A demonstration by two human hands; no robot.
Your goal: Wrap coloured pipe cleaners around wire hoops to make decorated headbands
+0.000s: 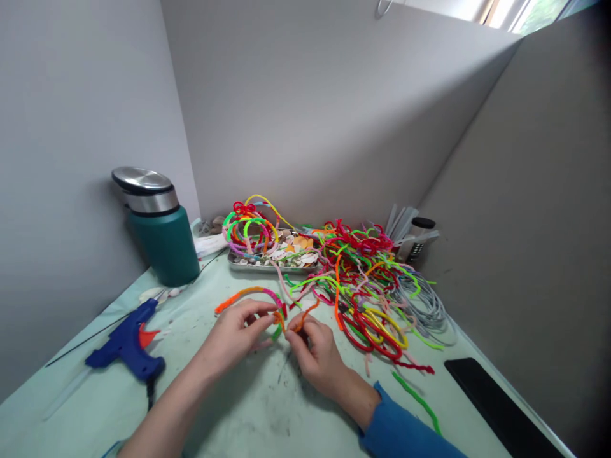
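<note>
Curved headband [248, 294] wrapped in orange and pink pipe cleaner sits in my hands at the table's near centre, arching up and left from my fingers. My left hand [237, 333] pinches the headband's right end, thumb and fingers clamped on it. My right hand [316, 352] grips a short orange pipe cleaner [301, 319] between thumb and forefinger, its tip meeting the headband end right where the two hands come together. A bit of green shows just under that joint, can't tell what it belongs to. My right forearm has a blue sleeve [405, 429], left forearm is bare.

Just right of my hands lies a big tangled pile of pipe cleaners [370, 286] in red, green, yellow and orange, with a bundle of grey ones [424, 305] at its far right edge. One loose green pipe cleaner [416, 399] lies near, right of my right wrist. Behind my hands, far centre, a metal tray [267, 264] holds shells and small bits, with finished coloured headbands [248, 229] stacked on its left end. A blue glue gun [126, 348] lies on the left, near side, well apart from my left hand. Further left and back stands a teal flask [160, 229] with a steel lid. A black flat object [496, 407] lies at the near right edge. The table [258, 413] is pale green, grey partition walls all round
</note>
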